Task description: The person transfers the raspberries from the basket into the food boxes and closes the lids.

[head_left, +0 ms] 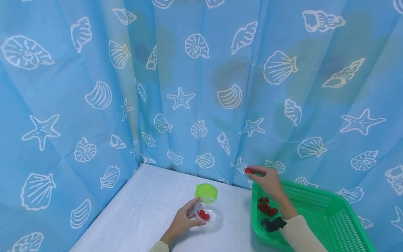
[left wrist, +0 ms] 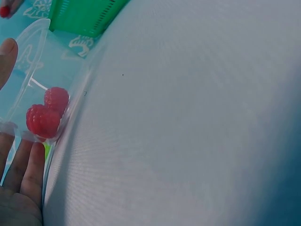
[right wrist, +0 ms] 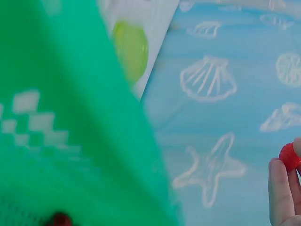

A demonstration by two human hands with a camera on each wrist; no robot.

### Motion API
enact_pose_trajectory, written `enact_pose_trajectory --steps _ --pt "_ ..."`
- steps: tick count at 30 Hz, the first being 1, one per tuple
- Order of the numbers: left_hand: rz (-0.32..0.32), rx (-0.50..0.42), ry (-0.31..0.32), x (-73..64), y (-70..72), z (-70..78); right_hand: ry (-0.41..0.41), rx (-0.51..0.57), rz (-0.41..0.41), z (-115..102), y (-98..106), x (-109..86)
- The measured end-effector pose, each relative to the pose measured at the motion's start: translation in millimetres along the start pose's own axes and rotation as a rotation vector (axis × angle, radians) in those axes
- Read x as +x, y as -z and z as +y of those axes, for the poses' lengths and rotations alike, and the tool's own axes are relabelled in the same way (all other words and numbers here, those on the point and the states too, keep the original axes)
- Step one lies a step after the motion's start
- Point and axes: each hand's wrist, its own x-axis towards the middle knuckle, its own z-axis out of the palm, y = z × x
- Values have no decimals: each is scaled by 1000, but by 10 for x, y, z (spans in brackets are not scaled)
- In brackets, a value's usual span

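My left hand (head_left: 182, 217) holds a clear plastic container (head_left: 217, 218) by its left side on the table, thumb and fingers spread around its wall. Inside lie a few red raspberries (left wrist: 43, 120), gathered toward the hand's side. Above the left edge of a green basket (head_left: 318, 217), my right hand (head_left: 266, 180) pinches one raspberry (right wrist: 289, 156) between thumb and fingertips. More raspberries (head_left: 266, 206) lie in the basket's left end, below the right forearm.
A lime green lid (head_left: 206, 191) lies on the white table (head_left: 132, 206) just behind the container. The dark wrist camera (head_left: 272, 224) shows on the right wrist over the basket. A blue shell-patterned curtain (head_left: 195, 87) closes off the back and left.
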Motion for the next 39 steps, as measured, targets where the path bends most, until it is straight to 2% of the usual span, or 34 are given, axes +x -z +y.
enact_pose_trajectory --steps 3,11,22,26,31,33,39 --pt "1 0 2 2 5 -15 2 64 -9 -136 -137 -28" --pt "12 19 2 -1 1 -13 32 165 -3 -180 -568 -99" --pt "13 23 17 12 -18 -2 17 163 39 -215 -1190 -335" --pt "8 26 -1 -9 -14 24 -12 145 17 -161 -1369 -415" --pt "-8 10 -32 -17 -4 27 -47 128 -28 -61 -1535 -473" --pt "-7 8 -26 -12 -7 18 -61 129 -38 -29 -1584 -494" --pt "4 -3 -18 -2 0 1 -37 147 -71 23 -1707 -541"
